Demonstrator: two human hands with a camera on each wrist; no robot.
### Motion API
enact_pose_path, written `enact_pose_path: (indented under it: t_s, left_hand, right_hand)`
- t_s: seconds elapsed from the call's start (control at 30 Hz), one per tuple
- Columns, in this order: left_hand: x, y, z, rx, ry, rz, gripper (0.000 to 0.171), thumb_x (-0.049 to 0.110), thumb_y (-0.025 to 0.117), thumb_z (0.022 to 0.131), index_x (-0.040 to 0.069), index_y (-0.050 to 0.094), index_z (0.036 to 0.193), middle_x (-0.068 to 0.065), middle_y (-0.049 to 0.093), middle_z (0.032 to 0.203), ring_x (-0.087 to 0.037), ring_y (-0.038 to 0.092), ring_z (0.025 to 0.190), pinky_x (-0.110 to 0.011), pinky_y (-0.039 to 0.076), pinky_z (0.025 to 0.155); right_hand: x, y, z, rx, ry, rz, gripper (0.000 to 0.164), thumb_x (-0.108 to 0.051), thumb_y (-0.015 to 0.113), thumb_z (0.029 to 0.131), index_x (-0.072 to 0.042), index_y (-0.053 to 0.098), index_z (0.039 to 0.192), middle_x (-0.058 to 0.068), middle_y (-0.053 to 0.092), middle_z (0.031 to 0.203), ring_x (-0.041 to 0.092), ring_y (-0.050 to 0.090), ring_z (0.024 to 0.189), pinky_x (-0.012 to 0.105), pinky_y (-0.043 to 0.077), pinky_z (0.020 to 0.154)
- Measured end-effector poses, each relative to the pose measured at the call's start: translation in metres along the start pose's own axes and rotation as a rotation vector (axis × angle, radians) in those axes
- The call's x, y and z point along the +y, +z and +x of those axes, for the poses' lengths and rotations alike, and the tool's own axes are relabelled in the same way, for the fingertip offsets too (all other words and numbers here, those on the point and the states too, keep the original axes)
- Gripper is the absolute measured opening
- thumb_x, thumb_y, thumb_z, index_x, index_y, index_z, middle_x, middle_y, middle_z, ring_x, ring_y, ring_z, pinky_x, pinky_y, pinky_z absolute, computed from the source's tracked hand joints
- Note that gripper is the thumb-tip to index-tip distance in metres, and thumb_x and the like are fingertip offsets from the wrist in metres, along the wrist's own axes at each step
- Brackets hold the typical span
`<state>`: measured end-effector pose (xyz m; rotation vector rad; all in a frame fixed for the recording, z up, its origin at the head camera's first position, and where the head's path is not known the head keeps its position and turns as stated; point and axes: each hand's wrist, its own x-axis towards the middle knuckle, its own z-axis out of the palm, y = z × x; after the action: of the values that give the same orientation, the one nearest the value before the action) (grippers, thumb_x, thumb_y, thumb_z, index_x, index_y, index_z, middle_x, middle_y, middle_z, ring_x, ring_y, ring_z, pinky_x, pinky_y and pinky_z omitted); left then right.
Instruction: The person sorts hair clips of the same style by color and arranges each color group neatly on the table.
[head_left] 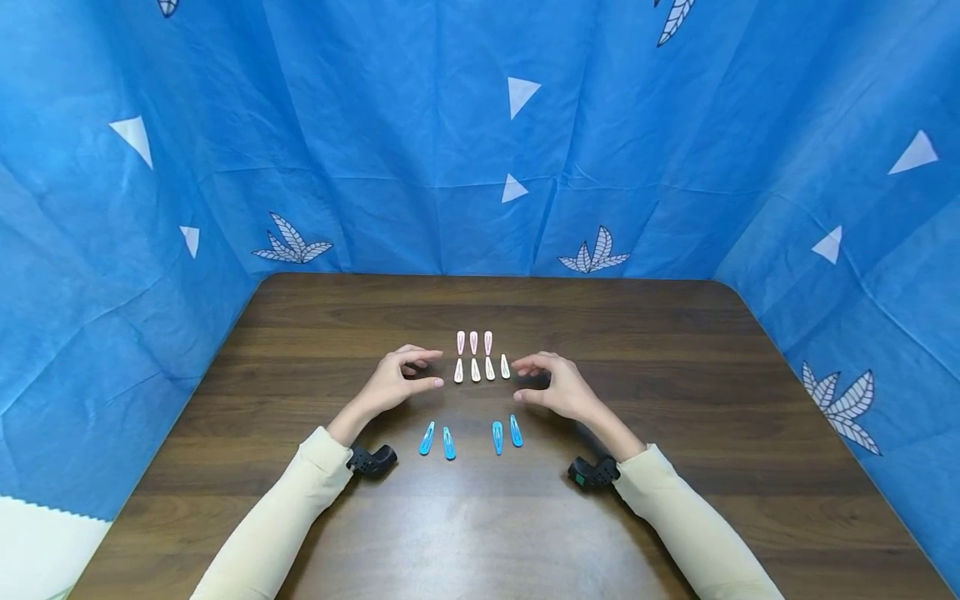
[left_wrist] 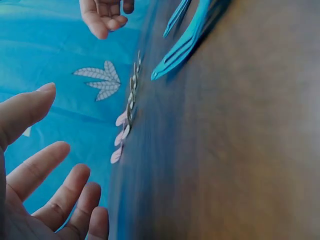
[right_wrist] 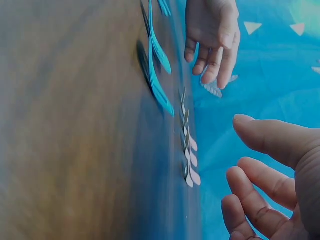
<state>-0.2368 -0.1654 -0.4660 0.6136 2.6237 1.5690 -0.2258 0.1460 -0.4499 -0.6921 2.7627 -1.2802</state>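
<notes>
Three pink snap hair clips [head_left: 473, 342] lie side by side on the wooden table. Just nearer the body runs a row of several cream snap hair clips [head_left: 476, 370]. My left hand [head_left: 393, 379] is at the left end of these rows, thumb and fingers apart, holding nothing. Opposite it, my right hand [head_left: 557, 385] has its fingertips close beside the last cream clip, with nothing gripped. Closer to me lie a left pair of blue snap hair clips [head_left: 448, 443] and a right pair of blue clips [head_left: 497, 437]. In the left wrist view, the left hand's fingers [left_wrist: 60, 200] are spread and bare.
The brown wooden table [head_left: 637, 533] has a blue patterned cloth [head_left: 420, 125] standing round its back and sides. Each wrist wears a black camera, the left camera [head_left: 372, 460] and the right camera [head_left: 592, 472], below cream sleeves.
</notes>
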Motion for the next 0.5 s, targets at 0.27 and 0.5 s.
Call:
enact_pose_path:
  t_s: [0.27,0.5]
  left_hand:
    - [0.008,-0.01,-0.029,-0.053,0.014,-0.037,0.053,0.015,0.08,0.081,0.0,0.062,0.128,-0.019,0.062,0.121,-0.032,0.059,0.105,-0.045,0.049,0.089]
    - [0.005,-0.01,-0.05,-0.081,0.036,-0.035,0.053,0.012,0.08,0.08,-0.001,0.061,0.128,-0.018,0.062,0.121,-0.032,0.059,0.103,-0.041,0.05,0.087]
  right_hand:
    - [-0.012,0.009,-0.008,-0.017,-0.087,0.025,0.045,-0.013,0.085,0.074,-0.005,0.069,0.115,0.01,0.07,0.103,0.025,0.061,0.097,0.046,0.05,0.088]
    - [-0.028,0.022,-0.01,-0.102,-0.162,-0.024,0.049,-0.022,0.085,0.075,-0.008,0.068,0.119,0.005,0.07,0.107,0.021,0.059,0.1,0.044,0.049,0.087]
